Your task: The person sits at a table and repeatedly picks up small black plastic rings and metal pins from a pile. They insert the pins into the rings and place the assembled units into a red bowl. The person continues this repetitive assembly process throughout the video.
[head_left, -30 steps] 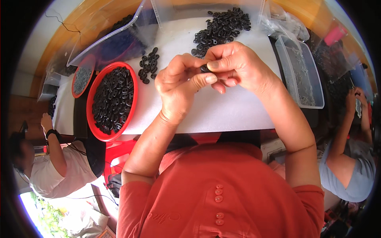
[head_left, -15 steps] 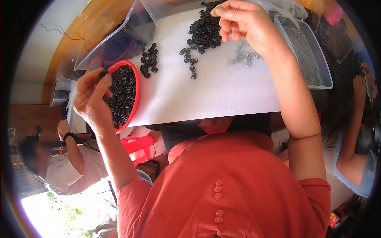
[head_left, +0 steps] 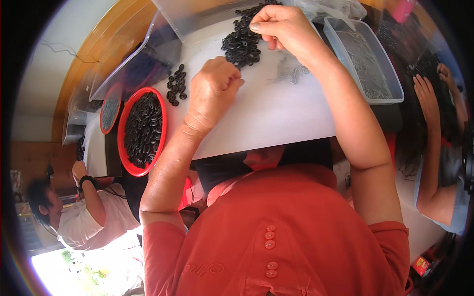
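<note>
My left hand [head_left: 213,91] is over the middle of the white table, its fingers curled in and the tips pressed together. Whatever they hold is too small or hidden to make out, and the back of the hand covers part of the tabletop. My right hand [head_left: 286,28] hovers by a pile of small black oval pieces with holes [head_left: 242,47]. Its thumb and forefinger are pinched, and nothing can be made out between them. A smaller group of black oval pieces [head_left: 176,88] lies left of my left hand. Thin silvery pieces [head_left: 291,73] are scattered below my right hand.
A red-rimmed basket [head_left: 123,155] full of black pieces stands at the table's left edge, with a smaller red-rimmed container [head_left: 104,129] behind it. On the right sits a clear plastic box [head_left: 390,100] of silvery pieces. Other people work at far left and far right.
My left hand has come from the red basket, where it pinched a black piece, rightward to the middle of the table. My right hand has shifted slightly left and down, still pinched.
</note>
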### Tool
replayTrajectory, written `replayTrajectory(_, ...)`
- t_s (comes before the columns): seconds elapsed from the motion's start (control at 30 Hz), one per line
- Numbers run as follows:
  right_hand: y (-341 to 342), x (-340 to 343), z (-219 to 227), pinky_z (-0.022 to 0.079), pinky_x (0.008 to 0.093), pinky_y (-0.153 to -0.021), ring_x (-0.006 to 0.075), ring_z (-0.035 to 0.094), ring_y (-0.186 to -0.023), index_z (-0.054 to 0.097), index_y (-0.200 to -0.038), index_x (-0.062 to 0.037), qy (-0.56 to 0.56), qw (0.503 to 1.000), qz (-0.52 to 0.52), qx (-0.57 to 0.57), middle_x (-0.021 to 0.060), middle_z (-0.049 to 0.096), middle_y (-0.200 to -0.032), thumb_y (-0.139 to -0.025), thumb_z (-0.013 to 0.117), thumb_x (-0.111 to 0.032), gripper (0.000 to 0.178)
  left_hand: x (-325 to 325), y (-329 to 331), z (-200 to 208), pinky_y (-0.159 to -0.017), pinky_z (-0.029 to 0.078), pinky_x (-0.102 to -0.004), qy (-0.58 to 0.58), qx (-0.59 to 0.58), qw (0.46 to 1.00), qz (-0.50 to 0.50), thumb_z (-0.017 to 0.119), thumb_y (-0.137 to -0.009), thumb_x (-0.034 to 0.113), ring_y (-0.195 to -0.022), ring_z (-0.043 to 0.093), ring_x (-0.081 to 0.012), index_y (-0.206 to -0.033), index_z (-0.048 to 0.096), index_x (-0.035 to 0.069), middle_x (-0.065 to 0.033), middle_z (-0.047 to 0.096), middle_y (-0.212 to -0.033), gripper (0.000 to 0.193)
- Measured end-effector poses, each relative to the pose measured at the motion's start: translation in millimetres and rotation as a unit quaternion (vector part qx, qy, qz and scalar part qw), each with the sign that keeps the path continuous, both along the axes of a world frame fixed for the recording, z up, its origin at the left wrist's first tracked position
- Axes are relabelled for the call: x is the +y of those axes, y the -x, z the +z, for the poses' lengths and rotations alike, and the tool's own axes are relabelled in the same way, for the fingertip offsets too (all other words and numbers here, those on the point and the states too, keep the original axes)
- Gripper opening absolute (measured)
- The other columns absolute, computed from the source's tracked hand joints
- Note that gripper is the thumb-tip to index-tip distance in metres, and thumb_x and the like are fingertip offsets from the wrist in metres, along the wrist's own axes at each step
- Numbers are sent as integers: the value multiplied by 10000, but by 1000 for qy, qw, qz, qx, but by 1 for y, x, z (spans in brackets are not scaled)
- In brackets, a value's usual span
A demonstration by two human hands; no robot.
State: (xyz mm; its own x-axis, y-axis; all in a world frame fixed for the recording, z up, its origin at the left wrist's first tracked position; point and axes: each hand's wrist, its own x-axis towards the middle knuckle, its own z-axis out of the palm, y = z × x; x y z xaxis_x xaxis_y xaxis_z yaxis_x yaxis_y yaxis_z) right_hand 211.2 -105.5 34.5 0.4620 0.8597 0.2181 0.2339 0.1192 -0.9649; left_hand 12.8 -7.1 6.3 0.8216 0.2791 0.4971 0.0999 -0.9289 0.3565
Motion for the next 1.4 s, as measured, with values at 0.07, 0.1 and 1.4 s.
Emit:
replayTrajectory(0.07,2,2,3,396,240,-490,91,511,-525,639,-833,1,-51,996,25,68,18,566,-640,-897,642,-37,75,-15,-11,0,-678,513,-404,-49,13,998,-21,744,-704,38,-838,598,-291,-783,622,60,-75,574,-830,147)
replayTrajectory(0.1,0,1,2,413,250,-490,89,529,-537,638,-814,12,-55,996,26,70,25,586,-654,-883,655,-32,83,-19,-16,-3,-679,522,-407,-64,17,997,-38,744,-693,35,-839,591,-290,-782,624,63,-77,563,-847,153)
replayTrajectory(1.4,30,-2,1,455,205,-567,59,565,-651,674,-920,-1,-141,987,74,8,14,649,-782,-894,665,-15,32,30,-19,45,-551,407,-300,711,-42,692,-117,580,-926,106,-653,553,-165,-950,648,-75,-80,602,-776,195)
